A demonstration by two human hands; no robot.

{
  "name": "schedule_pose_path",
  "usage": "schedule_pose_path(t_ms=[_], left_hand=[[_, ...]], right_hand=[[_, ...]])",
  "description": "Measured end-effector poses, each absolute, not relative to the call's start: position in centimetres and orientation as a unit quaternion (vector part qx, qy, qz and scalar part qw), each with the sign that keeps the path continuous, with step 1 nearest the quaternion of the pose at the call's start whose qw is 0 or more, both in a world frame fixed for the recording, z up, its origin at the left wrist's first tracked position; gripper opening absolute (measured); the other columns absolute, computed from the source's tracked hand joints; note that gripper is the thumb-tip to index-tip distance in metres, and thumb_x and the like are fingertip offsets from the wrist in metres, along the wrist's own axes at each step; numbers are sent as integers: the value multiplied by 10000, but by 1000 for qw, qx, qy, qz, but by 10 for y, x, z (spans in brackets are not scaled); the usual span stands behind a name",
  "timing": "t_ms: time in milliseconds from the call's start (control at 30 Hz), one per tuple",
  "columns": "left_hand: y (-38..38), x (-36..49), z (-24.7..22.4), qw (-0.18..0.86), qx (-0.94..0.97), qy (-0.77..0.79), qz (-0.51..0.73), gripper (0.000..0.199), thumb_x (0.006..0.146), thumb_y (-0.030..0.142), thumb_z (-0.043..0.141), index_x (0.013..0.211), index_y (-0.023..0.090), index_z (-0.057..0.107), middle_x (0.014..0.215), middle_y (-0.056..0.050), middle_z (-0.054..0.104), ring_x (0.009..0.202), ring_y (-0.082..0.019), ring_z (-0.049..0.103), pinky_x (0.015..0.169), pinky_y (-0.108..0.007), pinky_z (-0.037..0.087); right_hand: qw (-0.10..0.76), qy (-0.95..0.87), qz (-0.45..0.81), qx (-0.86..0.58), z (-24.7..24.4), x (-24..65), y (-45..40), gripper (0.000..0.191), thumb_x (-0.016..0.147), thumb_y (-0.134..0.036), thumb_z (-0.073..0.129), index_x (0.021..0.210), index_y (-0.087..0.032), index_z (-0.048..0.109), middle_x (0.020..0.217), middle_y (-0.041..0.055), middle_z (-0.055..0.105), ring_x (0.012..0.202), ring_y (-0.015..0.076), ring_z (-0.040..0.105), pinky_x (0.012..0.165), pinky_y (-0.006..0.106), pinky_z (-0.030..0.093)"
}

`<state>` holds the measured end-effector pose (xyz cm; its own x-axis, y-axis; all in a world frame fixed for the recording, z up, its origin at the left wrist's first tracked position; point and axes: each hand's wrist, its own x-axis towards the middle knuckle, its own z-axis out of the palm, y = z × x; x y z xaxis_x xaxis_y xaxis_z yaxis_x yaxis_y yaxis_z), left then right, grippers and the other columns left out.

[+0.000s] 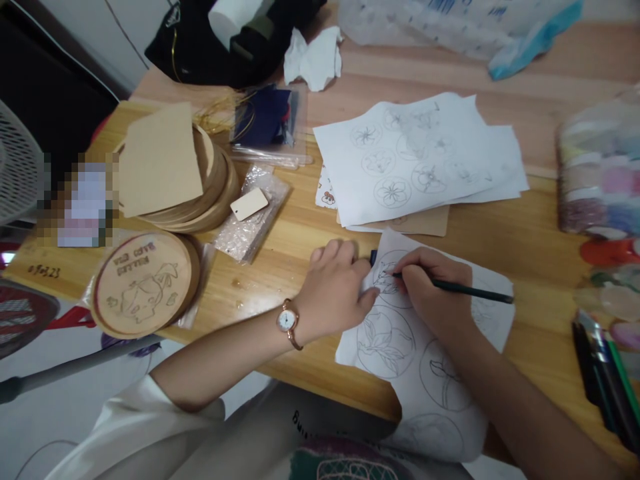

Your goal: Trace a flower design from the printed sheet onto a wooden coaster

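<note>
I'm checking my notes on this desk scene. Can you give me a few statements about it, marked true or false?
1. The right hand holds a black pencil. True.
2. The wristwatch is on the right wrist. False: it is on the left wrist.
3. The left hand touches the sheet of circle drawings. True.
4. The round wooden plaque is blank. False: it bears a drawn figure and lettering.

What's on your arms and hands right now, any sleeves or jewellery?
The left hand is bare; its wrist wears a rose-gold watch with a round white dial. A loose white sleeve ends near that elbow. The right hand and forearm show bare, with no watch.
</note>
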<state>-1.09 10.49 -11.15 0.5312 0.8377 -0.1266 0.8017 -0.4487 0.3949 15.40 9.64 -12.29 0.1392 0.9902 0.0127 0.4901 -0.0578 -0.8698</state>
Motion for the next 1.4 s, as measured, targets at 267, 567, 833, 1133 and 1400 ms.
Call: schedule_pose_path(t_ms=[267, 567, 833, 1133, 1400], left_hand=[[104, -11, -112, 212, 849, 481, 47, 251, 830, 420, 525, 864, 178, 583, 989, -91, 496, 989, -272, 410, 801, -428, 361], [105, -10, -112, 212, 849, 481, 45, 248, 828, 416, 527, 870, 179, 585, 987, -92, 498, 994, -275, 413, 806, -429, 362], [105, -11, -111, 218, 846, 484, 44, 250, 825, 415, 526, 871, 178, 591, 989, -96, 503, 988, -280, 410, 813, -445, 364], [105, -10, -112, 211, 849, 483, 43, 256, 829, 423, 523, 879, 181, 591, 992, -91, 507, 993, -278, 416, 804, -435, 364], [105, -11, -112, 211, 850, 481, 46, 256, 830, 421, 523, 870, 177, 590, 990, -91, 501, 989, -273, 414, 809, -428, 361]], right_hand=[[368, -592, 314, -645, -125, 153, 98, 162, 663, -152, 478, 547, -201, 581, 479, -45, 547, 475, 115, 516, 498, 238, 383], [355, -598, 320, -644, -127, 155, 98, 162, 671, -164, 482, 560, -198, 595, 477, -45, 543, 478, 112, 509, 504, 236, 379], [349, -596, 325, -646, -123, 152, 99, 157, 662, -178, 488, 544, -195, 590, 475, -37, 544, 470, 115, 497, 480, 235, 368], [348, -595, 323, -648, -126, 154, 100, 155, 673, -168, 496, 571, -193, 610, 484, -38, 551, 481, 110, 504, 494, 229, 377], [340, -589, 330, -655, -123, 153, 99, 158, 673, -174, 491, 576, -195, 614, 470, -40, 536, 474, 115, 497, 491, 237, 370]])
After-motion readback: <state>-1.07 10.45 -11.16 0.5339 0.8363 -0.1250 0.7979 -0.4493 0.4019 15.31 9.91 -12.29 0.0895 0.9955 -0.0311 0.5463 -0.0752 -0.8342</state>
